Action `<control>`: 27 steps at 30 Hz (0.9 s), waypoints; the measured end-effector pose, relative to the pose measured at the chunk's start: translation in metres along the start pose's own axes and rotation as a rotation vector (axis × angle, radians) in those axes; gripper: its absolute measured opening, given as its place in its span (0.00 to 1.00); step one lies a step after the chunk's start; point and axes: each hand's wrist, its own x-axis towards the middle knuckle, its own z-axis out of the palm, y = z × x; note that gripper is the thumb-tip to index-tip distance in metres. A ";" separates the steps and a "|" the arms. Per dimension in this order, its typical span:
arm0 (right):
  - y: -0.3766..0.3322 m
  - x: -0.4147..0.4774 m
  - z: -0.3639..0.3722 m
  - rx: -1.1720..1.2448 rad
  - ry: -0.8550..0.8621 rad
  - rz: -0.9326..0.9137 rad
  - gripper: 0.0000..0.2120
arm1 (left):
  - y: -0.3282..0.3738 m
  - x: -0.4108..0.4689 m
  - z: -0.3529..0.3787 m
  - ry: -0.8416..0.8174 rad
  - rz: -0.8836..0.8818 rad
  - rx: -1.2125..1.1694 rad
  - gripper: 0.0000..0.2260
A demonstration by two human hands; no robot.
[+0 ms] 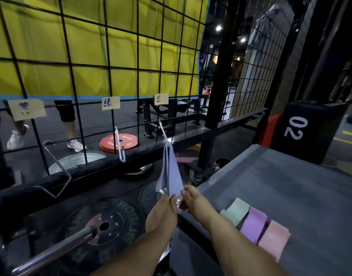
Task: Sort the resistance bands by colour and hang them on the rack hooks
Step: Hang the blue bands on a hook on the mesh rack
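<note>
A blue resistance band (171,174) hangs from the right hook (162,130) of the black wire grid rack (119,66). My left hand (163,212) pinches the band's lower end. My right hand (191,198) holds the same end from the right. On the grey platform (290,186) lie a pale green band (235,211), a purple band (253,226) and a pink band (273,241), side by side. The middle hook (119,145) and the left hook (55,172) are bare. Paper labels (161,99) are fixed above each hook.
Black weight plates (103,226) with a steel barbell sleeve (57,250) lie below the rack. A red plate (119,142) and a person's legs (71,124) are behind the grid. A black box marked 02 (302,132) stands at the right.
</note>
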 end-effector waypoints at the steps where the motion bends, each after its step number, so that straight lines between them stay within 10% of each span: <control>1: 0.001 -0.002 -0.002 -0.016 0.031 -0.014 0.06 | 0.000 0.000 0.002 -0.002 -0.003 0.008 0.17; 13: 0.050 -0.015 -0.086 -0.967 0.330 0.253 0.12 | -0.007 0.002 0.043 -0.249 0.013 0.177 0.20; 27: 0.069 -0.033 -0.097 -0.998 0.336 0.482 0.14 | 0.014 -0.002 0.057 -0.347 0.039 0.119 0.16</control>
